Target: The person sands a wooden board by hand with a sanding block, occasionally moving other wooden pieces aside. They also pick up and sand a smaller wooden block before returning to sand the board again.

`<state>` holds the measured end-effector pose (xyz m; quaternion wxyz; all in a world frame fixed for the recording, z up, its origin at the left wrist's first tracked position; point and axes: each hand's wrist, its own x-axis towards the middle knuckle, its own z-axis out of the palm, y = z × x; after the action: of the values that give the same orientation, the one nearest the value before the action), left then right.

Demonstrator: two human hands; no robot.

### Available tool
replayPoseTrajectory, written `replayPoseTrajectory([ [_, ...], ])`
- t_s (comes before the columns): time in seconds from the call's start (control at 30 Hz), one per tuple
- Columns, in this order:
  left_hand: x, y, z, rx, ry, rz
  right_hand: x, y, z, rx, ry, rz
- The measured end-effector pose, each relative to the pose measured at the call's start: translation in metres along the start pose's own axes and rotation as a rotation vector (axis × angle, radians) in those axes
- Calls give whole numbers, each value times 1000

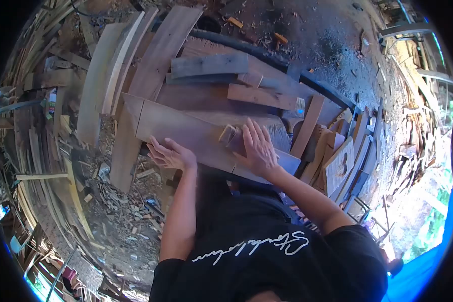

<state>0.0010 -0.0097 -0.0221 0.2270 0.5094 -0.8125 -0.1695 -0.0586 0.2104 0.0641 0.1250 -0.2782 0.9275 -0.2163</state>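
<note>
A long flat wooden board [181, 121] lies across the stack before me, with thin dark lines across it near its left end and right of the middle. My left hand [170, 155] is at its near edge, palm partly turned up, fingers apart and slightly bent, fingertips overlapping the edge. My right hand [259, 147] rests on the board's right part, fingers stretched out and thumb spread. Just left of its fingers, a small block with a light wooden edge [227, 135] sits on the board.
Short planks [209, 65] and another offcut [261, 96] lie beyond the board. Long boards [161, 50] lean at the left. A piece with a cut-out [338, 166] stands among scraps at the right. Wood chips [128, 214] cover the ground.
</note>
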Motion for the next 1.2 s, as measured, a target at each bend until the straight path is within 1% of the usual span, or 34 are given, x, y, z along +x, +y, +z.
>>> replayPoseTrajectory([
  [0.07, 0, -5, 0, 12, 9, 19, 2, -2, 9, 5, -8, 9],
  [0.13, 1, -4, -1, -10, 15, 54, 47, -26, 10, -23, -8, -115],
  [0.2, 1, -6, 2, 18, 28, 46, 95, -58, 26, 19, 6, -140],
  [0.27, -1, 0, 1, 22, 56, 40, 140, -91, 34, 45, -42, -133],
  [0.3, 1, -1, 1, 17, 87, 49, 145, -97, 34, 54, -19, -155],
  [0.37, 2, -6, 7, 28, 87, 22, 150, -100, 43, 63, 29, -152],
  [0.43, 1, -3, 6, 20, 103, 31, 110, -71, 35, 33, 59, -148],
  [0.5, -1, 0, 0, -4, 46, -5, 49, -32, 11, -42, 19, -136],
  [0.53, -2, -2, 1, -33, 48, 12, 19, -14, 4, -48, -2, -91],
  [0.57, -4, -1, 1, -32, 41, -15, 4, -4, 1, -47, -23, -49],
  [0.63, -3, -1, 0, -19, 16, -41, 11, -8, 7, -54, -45, -43],
  [0.67, -3, 0, -1, -18, 20, -53, 18, -12, 10, -48, -39, -24],
  [0.73, -1, 6, -5, -27, -9, -68, 69, -45, 17, -103, -49, -121],
  [0.77, 0, 7, -8, -43, 21, -66, 95, -63, 29, -93, -26, -147],
  [0.83, -2, 9, -8, -31, -7, -50, 143, -103, 50, -78, -2, -192],
  [0.87, -2, 8, -4, -63, 33, -41, 163, -115, 54, -70, -5, -207],
  [0.93, -1, 2, -4, -56, -4, -26, 174, -119, 53, -34, 43, -245],
  [1.0, -4, -1, -6, -56, -12, -53, 152, -108, 51, 15, 24, -253],
  [1.03, -3, 3, -3, -40, -39, -87, 127, -87, 44, 14, 0, -252],
  [1.1, -2, 12, -10, -28, -59, -134, 68, -49, 24, -8, -6, -179],
  [1.13, -3, 9, -10, -12, -57, -108, 34, -33, 14, -17, -20, -129],
  [1.17, -2, 7, -8, 7, -55, -85, 18, -22, 8, -24, -38, -82],
  [1.2, -3, 5, -6, -6, -26, -72, 24, -21, 9, -32, -63, -87],
])
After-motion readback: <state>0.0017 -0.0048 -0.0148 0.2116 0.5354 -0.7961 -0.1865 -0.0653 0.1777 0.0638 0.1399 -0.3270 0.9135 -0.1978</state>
